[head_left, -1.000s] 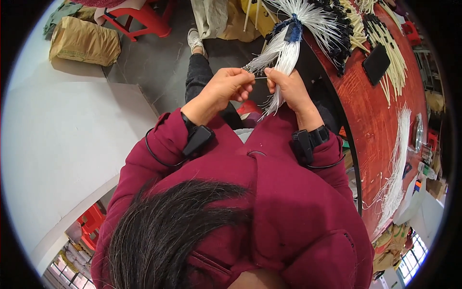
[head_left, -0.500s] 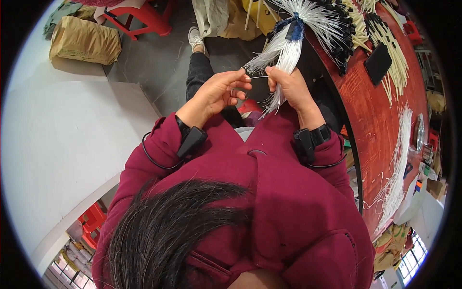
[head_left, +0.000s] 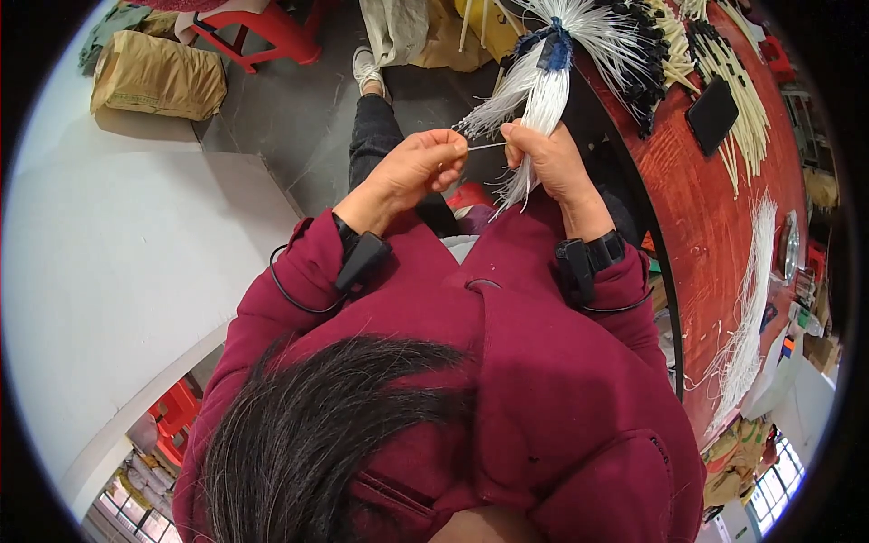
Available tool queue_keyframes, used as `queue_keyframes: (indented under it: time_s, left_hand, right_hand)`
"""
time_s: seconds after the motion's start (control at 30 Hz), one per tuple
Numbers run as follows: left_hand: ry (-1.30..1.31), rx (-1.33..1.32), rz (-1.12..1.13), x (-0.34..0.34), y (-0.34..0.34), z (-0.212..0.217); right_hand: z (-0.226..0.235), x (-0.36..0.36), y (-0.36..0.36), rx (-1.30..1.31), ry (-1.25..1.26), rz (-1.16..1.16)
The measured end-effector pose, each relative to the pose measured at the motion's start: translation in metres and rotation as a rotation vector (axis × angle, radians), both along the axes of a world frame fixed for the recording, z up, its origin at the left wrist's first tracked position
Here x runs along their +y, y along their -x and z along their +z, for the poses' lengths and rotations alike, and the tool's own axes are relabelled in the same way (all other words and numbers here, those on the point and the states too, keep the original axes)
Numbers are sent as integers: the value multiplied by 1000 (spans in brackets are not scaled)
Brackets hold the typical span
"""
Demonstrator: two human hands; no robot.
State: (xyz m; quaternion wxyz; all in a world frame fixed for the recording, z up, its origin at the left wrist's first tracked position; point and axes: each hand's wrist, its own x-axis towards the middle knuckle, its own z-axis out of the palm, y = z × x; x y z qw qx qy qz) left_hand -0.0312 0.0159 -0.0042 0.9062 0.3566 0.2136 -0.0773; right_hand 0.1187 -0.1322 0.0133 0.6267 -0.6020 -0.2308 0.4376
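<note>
In the head view, the right hand (head_left: pixel 550 163) is clenched around a bundle of white cords (head_left: pixel 534 104), held up in front of the chest just beside the edge of the round red table (head_left: pixel 715 226); the bundle is bound near its top by a blue tie (head_left: pixel 554 50), above which the cord ends fan out over the table rim. The left hand (head_left: pixel 412 167) pinches a single white strand (head_left: pixel 487 146) between thumb and fingertips, and that strand runs straight across to the right hand, so the two hands are near each other and joined only by it. Both wrists carry black bands with small black units over the dark red sleeves. On the table lie a flat black rectangular thing (head_left: pixel 712 113), rows of cream-coloured cords (head_left: pixel 738 100) with black ends, and a long loose hank of white cords (head_left: pixel 747 317) toward the right rim. On the grey floor to the upper left sits a tan, sack-like package (head_left: pixel 158 81), roughly rectangular, just beside a red plastic stool (head_left: pixel 272 32). Any label on the package is too small to tell.
</note>
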Motion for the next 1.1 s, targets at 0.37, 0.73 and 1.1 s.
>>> queue_keyframes:
  time_s: [0.37,0.73,1.1]
  left_hand:
    - [24,-13,55,19,4,-10]
    - [-1939,-528,444,17,-102,70]
    - [-2249,-482,97,18,-209,48]
  right_hand:
    - [-1,6,5,44,-35,-49]
    - [2,0,2,-8,86,-35]
    - [8,8,-15,-8,164,-65]
